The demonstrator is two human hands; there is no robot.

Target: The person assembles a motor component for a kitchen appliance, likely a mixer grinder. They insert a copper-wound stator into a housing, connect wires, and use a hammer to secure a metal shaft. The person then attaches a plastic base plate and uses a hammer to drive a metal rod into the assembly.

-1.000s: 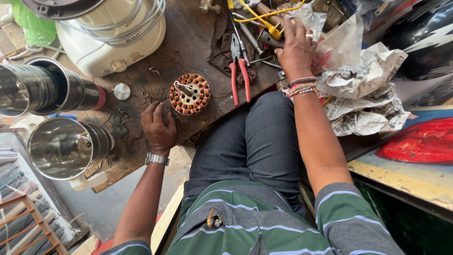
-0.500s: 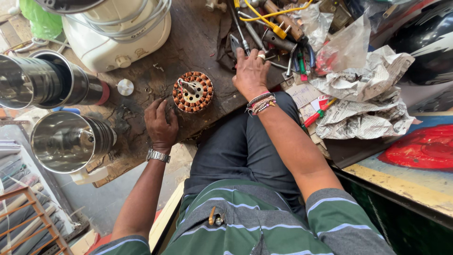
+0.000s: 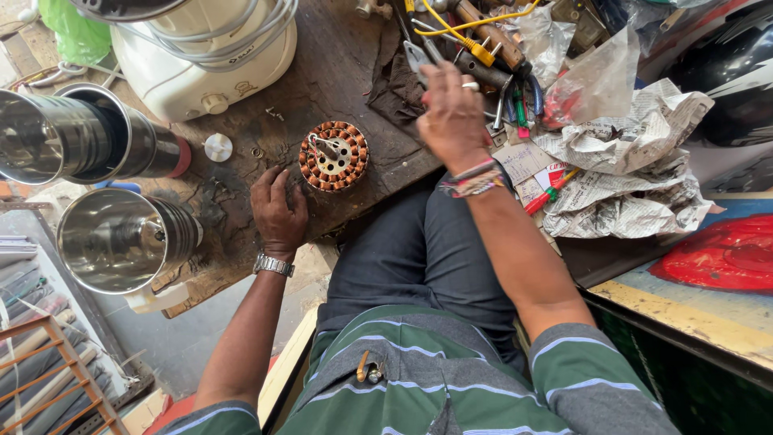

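A round motor stator (image 3: 334, 155) with copper windings lies on the dark wooden workbench (image 3: 338, 56). My left hand (image 3: 278, 209) rests flat on the bench just left of and below the stator, fingers near its rim, holding nothing. My right hand (image 3: 452, 121) hovers above the bench to the right of the stator, closed around red-handled pliers (image 3: 416, 58) whose grey jaws stick out past my fingers. The handles are mostly hidden in my fist.
A white mixer base (image 3: 205, 56) stands at the back left. Two steel jars (image 3: 72, 141) (image 3: 121, 238) lie on their sides at the left. Tools (image 3: 491, 40), plastic bags and crumpled newspaper (image 3: 628, 177) crowd the right. A small white knob (image 3: 217, 147) lies by the stator.
My right hand came back from the pile at the right, closed on the pliers on the bench and lifted them. My left hand stayed beside the stator.
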